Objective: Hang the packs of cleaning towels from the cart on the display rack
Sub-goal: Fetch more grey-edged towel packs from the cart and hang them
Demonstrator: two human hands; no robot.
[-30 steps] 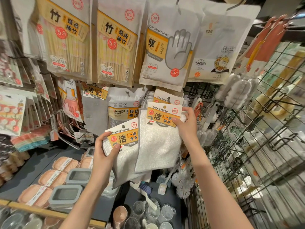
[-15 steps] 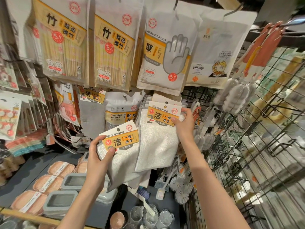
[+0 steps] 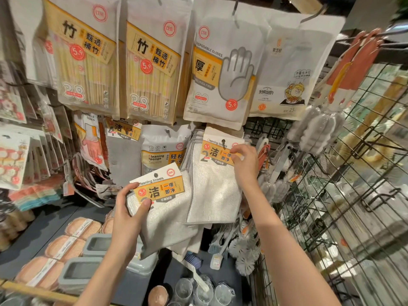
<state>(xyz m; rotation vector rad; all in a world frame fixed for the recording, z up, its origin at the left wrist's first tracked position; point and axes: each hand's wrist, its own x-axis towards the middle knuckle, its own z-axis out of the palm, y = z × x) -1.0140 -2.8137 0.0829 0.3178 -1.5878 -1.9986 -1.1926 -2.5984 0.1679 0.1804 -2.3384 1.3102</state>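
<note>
Store rack [image 3: 273, 133]: each hand [image 3: 125, 217] [image 3: 244, 161] grasps one "Cleaning towels" pack [image 3: 163, 208] [image 3: 215, 182].

Hanging glove packs [image 3: 223, 69] crowd above my hands, the wire grid [image 3: 331, 206] blocks my right, and open room lies below the towels.

the pack under the left thumb, the tilted towel pack [image 3: 162, 191], reads "cleaning towels", "ceo", "5.9" and "洁 一擦即净". the hung towel pack [image 3: 217, 152], its header card pinched by the right hand's fingers [image 3: 239, 154], reads "cleaning towels", "2" and "洁". between the two sets of fingers, higher up, the sponge bag [image 3: 164, 149] reads "cleaning sponge" and "ceo". above the right fingers the glove pack [image 3: 220, 69] reads "disposable gloves", "厚", "5.9". above the left fingers, two chopstick packs [image 3: 150, 62] read "竹", "5.9", "38".
</note>
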